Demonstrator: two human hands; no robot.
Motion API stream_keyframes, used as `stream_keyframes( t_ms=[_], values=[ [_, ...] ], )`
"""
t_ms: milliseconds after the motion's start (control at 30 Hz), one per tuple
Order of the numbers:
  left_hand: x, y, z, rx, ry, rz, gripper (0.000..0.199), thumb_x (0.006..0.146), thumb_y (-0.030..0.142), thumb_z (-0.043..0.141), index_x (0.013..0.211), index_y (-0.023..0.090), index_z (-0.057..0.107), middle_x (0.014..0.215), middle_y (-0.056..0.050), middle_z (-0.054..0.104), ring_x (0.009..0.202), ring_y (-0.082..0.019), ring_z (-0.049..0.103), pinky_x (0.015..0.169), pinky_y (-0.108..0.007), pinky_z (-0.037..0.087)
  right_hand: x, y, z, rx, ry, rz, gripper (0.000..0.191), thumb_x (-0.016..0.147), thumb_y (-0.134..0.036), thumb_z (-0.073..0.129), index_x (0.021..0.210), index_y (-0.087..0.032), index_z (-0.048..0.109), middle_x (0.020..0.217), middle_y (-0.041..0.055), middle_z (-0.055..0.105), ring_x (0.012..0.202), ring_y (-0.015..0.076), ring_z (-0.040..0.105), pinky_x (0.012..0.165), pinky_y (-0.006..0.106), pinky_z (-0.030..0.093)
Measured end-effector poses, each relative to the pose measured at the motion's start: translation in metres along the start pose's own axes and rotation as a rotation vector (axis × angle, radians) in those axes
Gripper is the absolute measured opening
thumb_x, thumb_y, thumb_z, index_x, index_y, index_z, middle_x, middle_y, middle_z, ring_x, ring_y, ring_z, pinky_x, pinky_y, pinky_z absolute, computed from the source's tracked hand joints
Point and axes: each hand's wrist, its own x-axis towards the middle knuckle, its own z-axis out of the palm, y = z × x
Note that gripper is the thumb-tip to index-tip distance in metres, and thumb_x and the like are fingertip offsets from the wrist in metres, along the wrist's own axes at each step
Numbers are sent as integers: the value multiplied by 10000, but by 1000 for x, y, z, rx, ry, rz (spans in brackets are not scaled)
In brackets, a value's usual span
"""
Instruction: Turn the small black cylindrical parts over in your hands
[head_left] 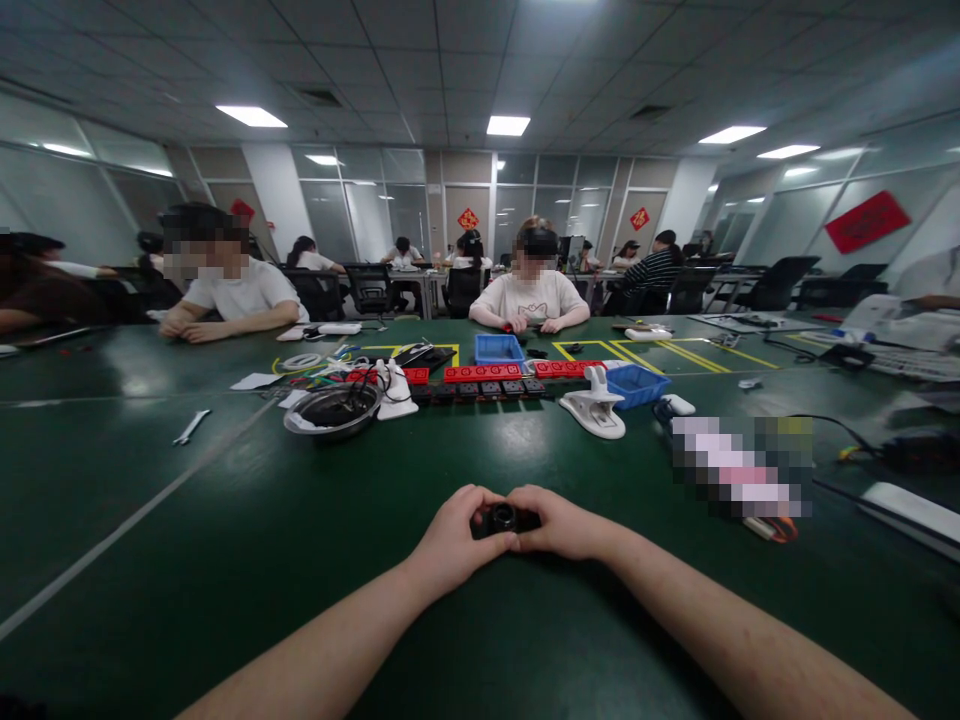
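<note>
Between my two hands, low over the green table, is a small black object with a round, lens-like ring (503,517) facing up; its exact kind I cannot make out. My left hand (456,540) curls around its left side, thumb along the near edge. From the other side my right hand (561,523) closes on it, its thumb and fingertips meeting those of the left. The fingers hide much of the object's sides.
Ahead lie red and black socket strips (481,373), a metal bowl (332,412) with black cables, a white clip stand (595,405) and blue trays (636,384). A wrench (192,427) is at left, a white power strip (915,515) at right. People sit across the table.
</note>
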Motion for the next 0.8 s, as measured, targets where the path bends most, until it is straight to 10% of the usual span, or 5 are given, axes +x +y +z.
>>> stream_keyframes(
  t_ms=[800],
  values=[
    [-2,7,0,93,49,-63,303,556,349,670,791,185,571,753,8,508,643,-141,461,545,-225,353,2,0,4,29,63,175,262,554,-284,686,663,-142,494,648,-45,448,609,96,426,506,180,296]
  ],
)
